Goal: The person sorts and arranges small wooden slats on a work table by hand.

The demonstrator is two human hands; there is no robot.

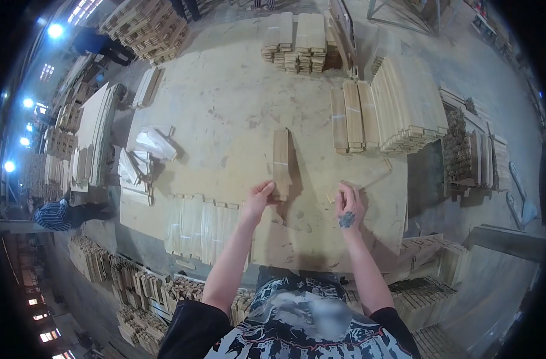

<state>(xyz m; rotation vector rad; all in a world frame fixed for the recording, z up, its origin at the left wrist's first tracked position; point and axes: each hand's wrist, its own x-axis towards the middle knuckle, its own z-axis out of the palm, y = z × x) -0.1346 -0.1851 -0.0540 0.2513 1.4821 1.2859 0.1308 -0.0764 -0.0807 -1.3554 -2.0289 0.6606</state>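
Near the middle of the large pale worktable [225, 119], my left hand [261, 196] grips the near end of a short stack of brown wooden slats [281, 157], thumb on top. The stack points away from me and casts a shadow to its right. My right hand [349, 204], with a tattoo on its back, is over the table to the right, its fingers curled around a small light piece of wood. A thin light stick [377, 179] lies just beyond it. A row of pale slats [202, 230] lies at the near left edge.
Stacked boards [404, 107] stand at the right, more boards [309, 42] at the far edge. White-wrapped pieces [155, 142] lie at the left. A person in stripes [54, 215] is at far left, another person [96, 43] at upper left. Slat piles [141, 287] stand below the table.
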